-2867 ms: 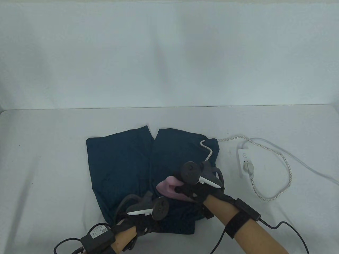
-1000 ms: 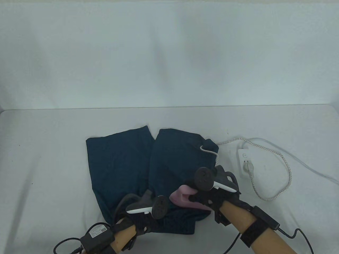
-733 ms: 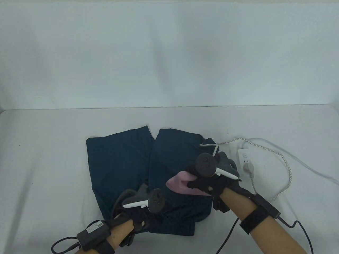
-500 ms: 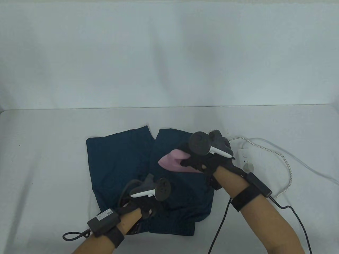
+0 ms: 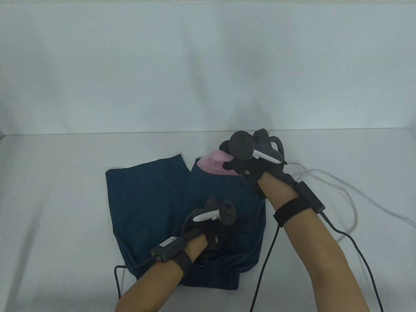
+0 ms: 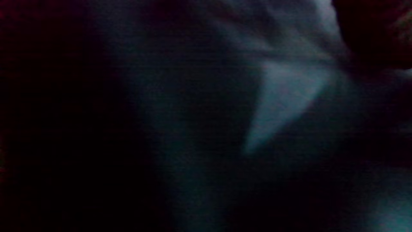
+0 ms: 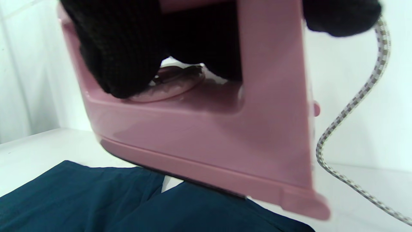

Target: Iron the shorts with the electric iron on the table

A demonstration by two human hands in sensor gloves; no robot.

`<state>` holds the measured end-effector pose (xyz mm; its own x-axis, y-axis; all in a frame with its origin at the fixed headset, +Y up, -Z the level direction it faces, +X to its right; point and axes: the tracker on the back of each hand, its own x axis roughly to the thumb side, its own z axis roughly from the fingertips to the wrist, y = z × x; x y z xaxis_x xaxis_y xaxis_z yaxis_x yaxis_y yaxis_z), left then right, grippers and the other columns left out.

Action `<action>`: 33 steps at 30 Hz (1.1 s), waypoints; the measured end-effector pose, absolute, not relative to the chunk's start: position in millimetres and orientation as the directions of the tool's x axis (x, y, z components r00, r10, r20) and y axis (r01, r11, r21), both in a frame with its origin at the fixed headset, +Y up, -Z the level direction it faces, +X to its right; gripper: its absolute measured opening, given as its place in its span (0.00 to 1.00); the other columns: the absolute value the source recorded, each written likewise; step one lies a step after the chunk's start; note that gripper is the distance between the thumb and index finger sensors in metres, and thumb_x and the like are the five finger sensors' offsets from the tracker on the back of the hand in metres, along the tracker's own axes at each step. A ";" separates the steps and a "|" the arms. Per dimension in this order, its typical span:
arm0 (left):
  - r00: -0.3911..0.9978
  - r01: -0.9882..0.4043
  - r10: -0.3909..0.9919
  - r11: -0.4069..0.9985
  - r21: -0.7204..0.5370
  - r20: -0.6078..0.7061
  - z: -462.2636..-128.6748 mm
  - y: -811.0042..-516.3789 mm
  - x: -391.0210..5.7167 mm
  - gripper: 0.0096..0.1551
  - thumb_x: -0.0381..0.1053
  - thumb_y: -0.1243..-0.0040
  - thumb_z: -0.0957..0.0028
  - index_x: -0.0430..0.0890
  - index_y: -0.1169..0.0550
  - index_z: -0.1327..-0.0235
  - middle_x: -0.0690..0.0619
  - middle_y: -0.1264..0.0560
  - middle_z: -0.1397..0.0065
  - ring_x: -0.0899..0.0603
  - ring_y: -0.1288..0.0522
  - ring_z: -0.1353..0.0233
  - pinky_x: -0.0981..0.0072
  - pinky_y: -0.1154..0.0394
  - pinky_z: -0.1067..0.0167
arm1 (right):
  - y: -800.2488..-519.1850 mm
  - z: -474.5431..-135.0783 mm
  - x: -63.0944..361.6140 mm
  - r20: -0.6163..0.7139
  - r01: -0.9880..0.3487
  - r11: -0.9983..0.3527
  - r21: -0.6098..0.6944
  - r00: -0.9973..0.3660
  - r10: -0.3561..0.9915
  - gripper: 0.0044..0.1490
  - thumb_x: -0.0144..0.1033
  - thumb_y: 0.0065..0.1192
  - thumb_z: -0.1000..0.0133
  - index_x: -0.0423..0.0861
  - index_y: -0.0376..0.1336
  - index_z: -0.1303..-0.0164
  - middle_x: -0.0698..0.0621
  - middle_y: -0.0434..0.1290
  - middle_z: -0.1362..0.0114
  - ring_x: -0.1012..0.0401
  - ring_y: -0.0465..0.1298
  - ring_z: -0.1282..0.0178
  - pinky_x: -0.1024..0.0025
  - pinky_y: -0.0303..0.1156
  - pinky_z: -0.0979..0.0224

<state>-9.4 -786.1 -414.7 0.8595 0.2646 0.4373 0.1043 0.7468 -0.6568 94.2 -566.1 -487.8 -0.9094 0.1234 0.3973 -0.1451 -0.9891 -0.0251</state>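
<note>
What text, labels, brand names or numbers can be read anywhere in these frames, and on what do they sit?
No text can be read in any view.
White label on the black box strapped to the left wrist: printed lines too small and blurred to read.
Pink iron: no brand or marking visible on the side shown.
Dark blue shorts: no tag or print in view.
Left wrist view: dark and blurred, nothing legible.
</note>
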 end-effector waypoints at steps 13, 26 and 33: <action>0.831 0.136 0.271 0.746 -0.651 0.485 -420.1 -784.7 46.0 0.56 0.77 0.40 0.59 0.77 0.58 0.26 0.61 0.75 0.18 0.32 0.79 0.22 0.22 0.70 0.34 | -565.2 -483.0 135.0 0.337 -0.146 -0.989 -0.034 -0.933 0.126 0.37 0.52 0.80 0.55 0.60 0.65 0.35 0.62 0.76 0.42 0.64 0.81 0.49 0.52 0.77 0.51; 0.856 0.109 0.189 0.844 -0.526 0.481 -392.0 -702.6 -24.8 0.50 0.69 0.37 0.53 0.66 0.47 0.20 0.56 0.59 0.12 0.33 0.59 0.14 0.28 0.57 0.24 | -560.3 -485.3 116.5 0.355 -0.146 -0.989 -0.037 -0.927 0.123 0.37 0.52 0.80 0.54 0.59 0.65 0.35 0.62 0.76 0.42 0.64 0.82 0.49 0.53 0.78 0.52; 0.889 0.138 0.110 0.862 -0.488 0.445 -352.4 -701.3 -113.3 0.49 0.68 0.34 0.54 0.63 0.42 0.21 0.54 0.51 0.14 0.35 0.47 0.16 0.31 0.49 0.24 | -576.8 -499.9 74.3 0.390 -0.158 -0.987 -0.022 -0.911 0.137 0.37 0.52 0.80 0.54 0.59 0.65 0.35 0.62 0.77 0.42 0.64 0.82 0.49 0.53 0.78 0.52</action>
<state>-113.3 -701.3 -352.4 0.8886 0.1099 0.4453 0.1380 0.8618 -0.4880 74.3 -576.8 -499.9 -0.9105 0.1367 0.3902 -0.1576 -0.9873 -0.0219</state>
